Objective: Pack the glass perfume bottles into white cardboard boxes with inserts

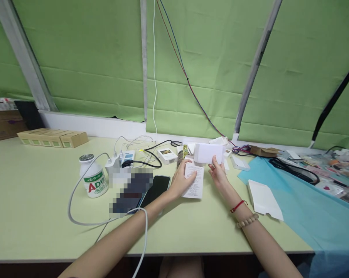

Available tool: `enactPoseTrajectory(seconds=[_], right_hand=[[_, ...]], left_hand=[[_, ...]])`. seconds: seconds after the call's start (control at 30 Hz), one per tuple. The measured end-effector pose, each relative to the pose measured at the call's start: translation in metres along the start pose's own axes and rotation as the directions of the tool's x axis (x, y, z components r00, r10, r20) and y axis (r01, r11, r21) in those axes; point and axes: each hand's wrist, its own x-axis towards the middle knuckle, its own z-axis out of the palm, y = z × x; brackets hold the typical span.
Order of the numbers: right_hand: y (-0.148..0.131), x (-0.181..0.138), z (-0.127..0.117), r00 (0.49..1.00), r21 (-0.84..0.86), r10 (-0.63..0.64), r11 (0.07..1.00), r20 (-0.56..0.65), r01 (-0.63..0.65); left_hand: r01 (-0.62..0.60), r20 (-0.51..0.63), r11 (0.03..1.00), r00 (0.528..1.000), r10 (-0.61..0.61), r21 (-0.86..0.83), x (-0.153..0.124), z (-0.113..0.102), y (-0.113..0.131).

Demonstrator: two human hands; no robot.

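My left hand (181, 180) is closed on a printed leaflet (195, 185), its thumb lying across the small lines of text. Just to the right and a little higher, my right hand (218, 173) pinches a plain white box (209, 153) between thumb and fingers. Behind the left hand a patterned yellow-green item (185, 150) shows in part; what it is I cannot tell. A small white carton (167, 156) with a picture and barcode stands to its left. Right of my right forearm lies an unfolded white box piece (265, 199).
Left of my left arm are a dark phone (156, 190), a white bottle (93, 175) and a charger (113, 164) with a looping white cable. Brown boxes (53, 138) line the back left. Blue sheeting (301, 204) covers the right side, with black cable (292, 172) on it.
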Motion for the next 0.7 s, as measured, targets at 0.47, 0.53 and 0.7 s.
enactPoseTrajectory(seconds=[0.47, 0.53, 0.7], right_hand=[[0.0016, -0.0023, 0.0017, 0.950, -0.269, -0.243, 0.918, 0.197, 0.290], [0.0030, -0.0016, 0.0009, 0.954, -0.274, -0.235, 0.920, 0.187, 0.280], [0.0049, -0.0038, 0.0032, 0.960, -0.283, -0.215, 0.923, 0.180, 0.260]], left_hand=[[-0.035, 0.019, 0.999, 0.999, 0.035, 0.005, 0.0033, -0.0002, -0.0039], [-0.033, 0.021, 0.999, 0.999, 0.033, 0.010, 0.0029, -0.0003, -0.0034], [-0.030, 0.020, 0.998, 0.999, 0.030, 0.049, 0.0002, -0.0002, -0.0003]])
